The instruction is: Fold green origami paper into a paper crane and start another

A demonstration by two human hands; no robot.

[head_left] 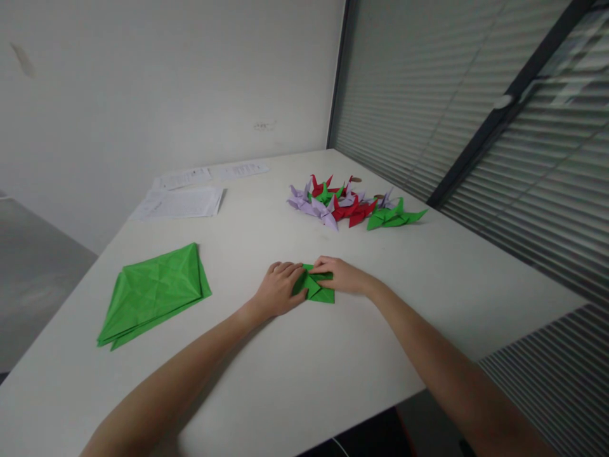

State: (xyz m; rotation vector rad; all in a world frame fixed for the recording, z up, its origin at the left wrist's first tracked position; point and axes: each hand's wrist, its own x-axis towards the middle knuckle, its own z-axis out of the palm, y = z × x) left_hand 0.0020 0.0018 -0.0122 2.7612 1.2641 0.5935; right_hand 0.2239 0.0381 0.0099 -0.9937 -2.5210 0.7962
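A small folded green paper (314, 291) lies on the white table in front of me, with raised flaps at its middle. My left hand (281, 289) rests on its left side, fingers bent and pressing on the paper. From the right, my right hand (340, 275) reaches over its upper part, and its fingers are closed on a flap. Part of the paper's left side is hidden under my left fingers. Farther left, a stack of larger creased green sheets (157, 289) lies flat.
On the white table (266, 235), several folded paper shapes in red (354, 211), purple (302, 198) and green (394, 216) form a pile at the back right. Printed white sheets (183, 203) lie at the back left. A wall and window blinds (409, 95) border the table.
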